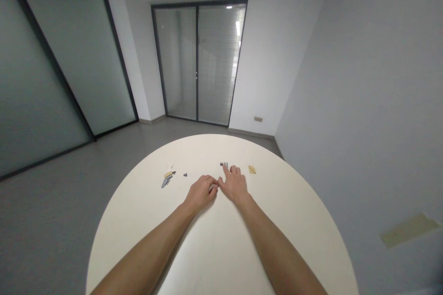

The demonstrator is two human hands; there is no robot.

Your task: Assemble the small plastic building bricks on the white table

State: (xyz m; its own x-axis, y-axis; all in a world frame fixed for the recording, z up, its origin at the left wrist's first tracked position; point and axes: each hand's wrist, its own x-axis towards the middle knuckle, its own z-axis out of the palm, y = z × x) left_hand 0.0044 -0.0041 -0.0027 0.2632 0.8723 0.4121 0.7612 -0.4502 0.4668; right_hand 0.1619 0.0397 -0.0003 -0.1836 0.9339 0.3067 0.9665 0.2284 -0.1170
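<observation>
My left hand [202,191] rests on the table with its fingers curled together. Whatever they hold, if anything, is too small and hidden to make out. Close beside it lies my right hand [235,185], its thumb reaching to the left fingertips. The right index finger stretches forward to a few small grey and dark pieces [226,164], and the other fingers are apart. To the right of that hand is a flat yellow piece [252,169] with a dark diagonal line. A small dark piece [185,174] lies left of my left hand.
On the left of the round white table [214,258] is a loose pile of grey pieces [166,180], with a yellow piece [168,174] and small white bits [169,167]. A glass door [197,64] stands beyond the table, and a wall [374,101] rises on the right.
</observation>
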